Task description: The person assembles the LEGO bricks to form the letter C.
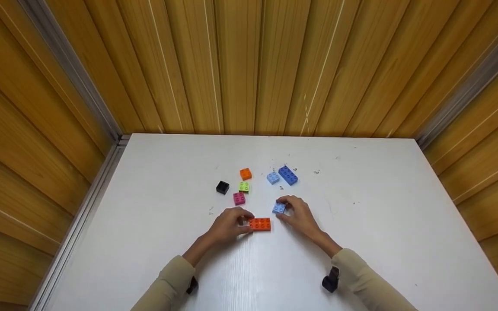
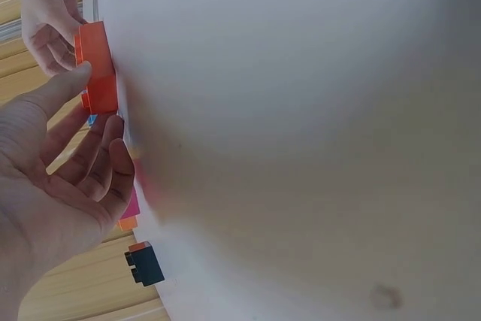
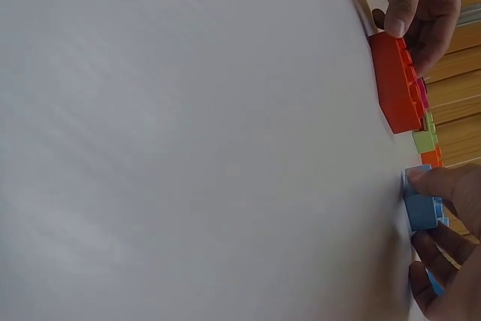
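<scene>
A long red-orange toy brick (image 1: 263, 224) lies on the table, its studs upward. My left hand (image 1: 229, 224) pinches its left end between thumb and fingers; the left wrist view shows the thumb on the brick's side (image 2: 100, 73). To the right and slightly farther back, my right hand (image 1: 301, 216) pinches a small light-blue brick (image 1: 279, 207), also studs up. In the right wrist view the thumb presses one face of that light-blue brick (image 3: 422, 204). A gap separates the two held bricks.
Behind the hands lie a magenta brick (image 1: 239, 198), a lime brick (image 1: 244, 186), an orange brick (image 1: 245, 173) and a black brick (image 1: 222, 187). Another light-blue brick (image 1: 272, 177) sits beside a long dark-blue brick (image 1: 288, 175). Wood-patterned walls (image 1: 257, 65) edge the white table (image 1: 361, 181).
</scene>
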{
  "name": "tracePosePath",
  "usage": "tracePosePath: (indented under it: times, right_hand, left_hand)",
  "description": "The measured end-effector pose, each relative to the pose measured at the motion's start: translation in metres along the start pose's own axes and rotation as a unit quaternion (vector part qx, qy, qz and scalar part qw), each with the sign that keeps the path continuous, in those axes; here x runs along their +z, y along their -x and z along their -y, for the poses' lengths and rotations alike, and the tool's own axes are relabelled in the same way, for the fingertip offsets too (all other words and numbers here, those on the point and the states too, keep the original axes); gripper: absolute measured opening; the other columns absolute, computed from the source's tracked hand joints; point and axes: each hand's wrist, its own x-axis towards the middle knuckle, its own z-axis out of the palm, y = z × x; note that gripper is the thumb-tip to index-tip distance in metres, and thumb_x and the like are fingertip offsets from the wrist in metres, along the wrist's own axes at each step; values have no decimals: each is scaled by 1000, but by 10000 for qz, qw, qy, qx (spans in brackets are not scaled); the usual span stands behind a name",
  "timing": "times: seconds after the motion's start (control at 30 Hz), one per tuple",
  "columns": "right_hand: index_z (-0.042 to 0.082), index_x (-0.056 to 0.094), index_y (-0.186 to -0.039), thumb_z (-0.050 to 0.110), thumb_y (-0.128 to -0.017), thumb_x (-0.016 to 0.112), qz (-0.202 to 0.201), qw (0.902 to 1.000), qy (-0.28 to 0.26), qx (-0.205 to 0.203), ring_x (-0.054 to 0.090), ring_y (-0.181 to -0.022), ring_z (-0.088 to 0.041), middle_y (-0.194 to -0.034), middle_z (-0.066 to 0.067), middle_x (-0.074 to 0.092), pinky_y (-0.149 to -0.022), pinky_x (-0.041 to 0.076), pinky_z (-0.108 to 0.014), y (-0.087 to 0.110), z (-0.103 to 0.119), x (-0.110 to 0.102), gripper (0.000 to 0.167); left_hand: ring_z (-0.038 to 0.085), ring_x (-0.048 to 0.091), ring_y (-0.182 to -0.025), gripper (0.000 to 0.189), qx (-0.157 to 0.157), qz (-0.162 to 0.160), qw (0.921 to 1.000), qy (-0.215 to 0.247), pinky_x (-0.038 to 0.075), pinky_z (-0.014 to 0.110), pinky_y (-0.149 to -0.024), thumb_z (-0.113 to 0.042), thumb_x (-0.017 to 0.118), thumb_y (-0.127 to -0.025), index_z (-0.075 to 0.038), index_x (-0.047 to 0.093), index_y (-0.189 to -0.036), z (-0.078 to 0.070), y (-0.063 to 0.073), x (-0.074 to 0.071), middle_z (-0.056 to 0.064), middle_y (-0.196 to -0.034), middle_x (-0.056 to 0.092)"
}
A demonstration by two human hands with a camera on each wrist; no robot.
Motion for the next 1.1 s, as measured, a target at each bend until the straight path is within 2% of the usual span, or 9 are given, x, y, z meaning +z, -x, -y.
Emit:
tracePosePath:
  times: [0.27,0.4,0.6,0.87,1.0,1.1]
  right_hand:
    - [7,70,-122,3,-86,80,-266,9991,-263,-205,63,-107,-24,-119,-7,72,-94,53,-35,13,0,-1,38]
    - [7,70,-122,1,-85,79,-330,9978,-351,-464,64,-111,-26,-120,-7,72,-96,53,-40,18,4,-3,39]
    - [6,69,-122,2,-86,79,73,9946,-521,-895,64,-112,-29,-120,-8,72,-94,55,-49,23,9,-5,38]
    - [5,72,-121,6,-87,79,723,9878,-698,-1187,70,-109,-26,-116,-8,75,-95,57,-44,22,10,-5,35]
    - [5,74,-119,5,-85,80,818,9857,-597,-1344,70,-105,-25,-111,-7,76,-93,58,-38,21,10,-6,35]
    - [3,75,-117,3,-82,82,802,9832,-496,-1561,71,-98,-27,-105,-9,75,-86,58,-36,19,10,-6,35]
  left_hand:
    - [19,63,-95,30,-7,34,10000,-8,51,26,-83,-18,77,-92,-9,73,-121,-2,0,-1,5,-112,73]
    - [20,64,-95,31,10,56,10000,-2,52,27,-83,-18,77,-92,-8,73,-121,-1,0,-2,5,-112,72]
    - [19,64,-94,29,95,51,9999,-14,52,26,-82,-16,78,-91,-8,74,-118,0,-2,-1,6,-111,73]
    - [18,62,-94,29,-22,55,10000,13,51,26,-82,-15,77,-91,-9,74,-119,-1,-3,-2,5,-112,72]
    - [18,62,-92,30,-36,43,10000,40,50,25,-80,-15,78,-91,-9,73,-119,-1,-3,-1,5,-113,73]
    - [17,61,-91,29,-30,47,10000,26,49,25,-79,-15,78,-90,-9,74,-119,-1,-4,0,5,-112,72]
